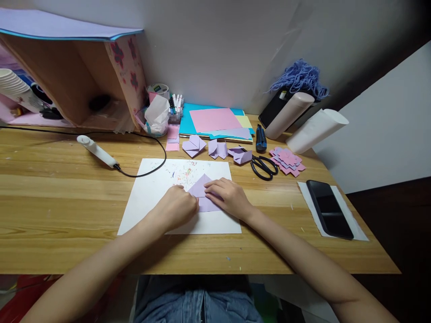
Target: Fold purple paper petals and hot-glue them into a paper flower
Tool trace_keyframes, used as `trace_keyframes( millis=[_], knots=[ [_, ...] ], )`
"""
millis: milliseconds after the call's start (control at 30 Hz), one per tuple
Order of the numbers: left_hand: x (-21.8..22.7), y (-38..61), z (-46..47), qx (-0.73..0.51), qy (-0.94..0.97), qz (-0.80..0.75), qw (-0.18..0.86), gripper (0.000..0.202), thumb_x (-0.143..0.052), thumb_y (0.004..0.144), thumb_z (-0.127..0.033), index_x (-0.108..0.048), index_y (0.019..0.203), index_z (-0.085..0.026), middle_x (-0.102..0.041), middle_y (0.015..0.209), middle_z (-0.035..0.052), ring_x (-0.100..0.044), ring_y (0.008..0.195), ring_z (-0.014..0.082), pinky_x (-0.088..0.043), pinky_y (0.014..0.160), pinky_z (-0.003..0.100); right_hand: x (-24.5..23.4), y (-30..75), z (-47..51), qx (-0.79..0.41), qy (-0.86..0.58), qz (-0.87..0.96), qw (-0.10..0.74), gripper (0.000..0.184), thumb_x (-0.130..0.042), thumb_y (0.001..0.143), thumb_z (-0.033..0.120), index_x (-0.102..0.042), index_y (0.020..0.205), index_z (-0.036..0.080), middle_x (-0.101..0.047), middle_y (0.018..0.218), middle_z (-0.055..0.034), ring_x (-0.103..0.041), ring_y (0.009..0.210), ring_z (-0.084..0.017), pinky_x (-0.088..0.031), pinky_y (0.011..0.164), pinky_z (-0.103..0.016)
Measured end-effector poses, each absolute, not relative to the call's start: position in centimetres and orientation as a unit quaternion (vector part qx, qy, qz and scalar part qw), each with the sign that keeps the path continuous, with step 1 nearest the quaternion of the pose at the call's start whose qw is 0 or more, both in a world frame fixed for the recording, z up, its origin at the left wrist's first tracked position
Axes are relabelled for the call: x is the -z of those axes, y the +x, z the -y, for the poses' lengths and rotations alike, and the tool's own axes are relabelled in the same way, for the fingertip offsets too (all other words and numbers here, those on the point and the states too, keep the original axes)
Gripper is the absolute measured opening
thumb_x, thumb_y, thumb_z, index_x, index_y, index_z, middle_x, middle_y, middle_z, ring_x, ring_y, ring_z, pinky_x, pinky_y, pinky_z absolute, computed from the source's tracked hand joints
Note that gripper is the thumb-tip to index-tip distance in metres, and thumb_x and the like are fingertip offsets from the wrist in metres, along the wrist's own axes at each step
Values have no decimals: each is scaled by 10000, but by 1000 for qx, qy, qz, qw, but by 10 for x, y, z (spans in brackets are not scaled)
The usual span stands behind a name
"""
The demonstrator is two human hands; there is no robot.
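Observation:
A lilac sheet of folding paper point(208, 205), its top folded to a point, lies on a white sheet point(151, 179) with coloured specks. My left hand point(177, 207) is closed, fingers curled, and presses on the left side of the lilac paper; its grip there is partly hidden. Across the right side of the same paper, my right hand point(228, 196) rests with its fingers stretched out. Just beyond the white sheet are lilac folded pieces: a heart point(194, 146), a second piece point(217, 149) and a third point(240, 155).
Black-handled scissors point(264, 168), a utility knife point(261, 139) and paper flowers point(288, 160) lie back right. A phone point(330, 209) is far right. At left lie a white corded tool point(97, 151) and its cable. Coloured paper point(215, 120) and a cardboard box point(124, 80) stand behind.

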State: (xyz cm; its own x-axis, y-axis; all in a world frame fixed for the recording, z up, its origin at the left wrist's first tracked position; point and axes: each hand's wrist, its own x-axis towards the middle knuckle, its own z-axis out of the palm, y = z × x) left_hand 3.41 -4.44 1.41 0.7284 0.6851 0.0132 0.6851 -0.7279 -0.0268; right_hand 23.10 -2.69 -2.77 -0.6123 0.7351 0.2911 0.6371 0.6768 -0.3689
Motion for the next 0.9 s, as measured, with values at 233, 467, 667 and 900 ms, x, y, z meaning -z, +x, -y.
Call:
trace_keyframes(
  millis=[233, 467, 667, 900],
  knots=[
    [-4, 50, 58, 28, -918, 390, 63, 322, -393, 835, -92, -623, 609, -109, -593, 496, 103, -578, 464, 200, -438, 589, 345, 30, 230, 26, -139, -413, 878, 197, 423, -481, 868, 303, -422, 1286, 273, -512, 1301, -30, -453, 1148, -240, -417, 932, -452],
    [4, 44, 45, 123, -816, 565, -18, 302, -455, 853, -394, -592, 861, -124, -610, 805, 127, -586, 763, 254, -424, 598, 333, 33, 231, 23, -160, -442, 855, 217, 525, -514, 836, 394, -380, 1308, 209, -410, 1370, -109, -363, 1237, -259, -363, 995, -476],
    [14, 36, 34, 186, -767, 578, -209, 392, -585, 770, -369, -488, 1104, -188, -574, 946, 64, -563, 834, 204, -440, 640, 305, 32, 238, 18, -213, -437, 827, 283, 441, -615, 780, 346, -498, 1184, 216, -607, 1031, -86, -518, 995, -239, -437, 865, -423],
    [18, 35, 33, 221, -750, 564, -265, 328, -626, 711, -385, -549, 959, -185, -587, 903, 43, -563, 776, 178, -445, 659, 309, 31, 244, 20, -262, -474, 790, 287, 333, -677, 725, 313, -597, 1033, 216, -577, 899, -53, -543, 892, -200, -461, 785, -363]
  ],
)
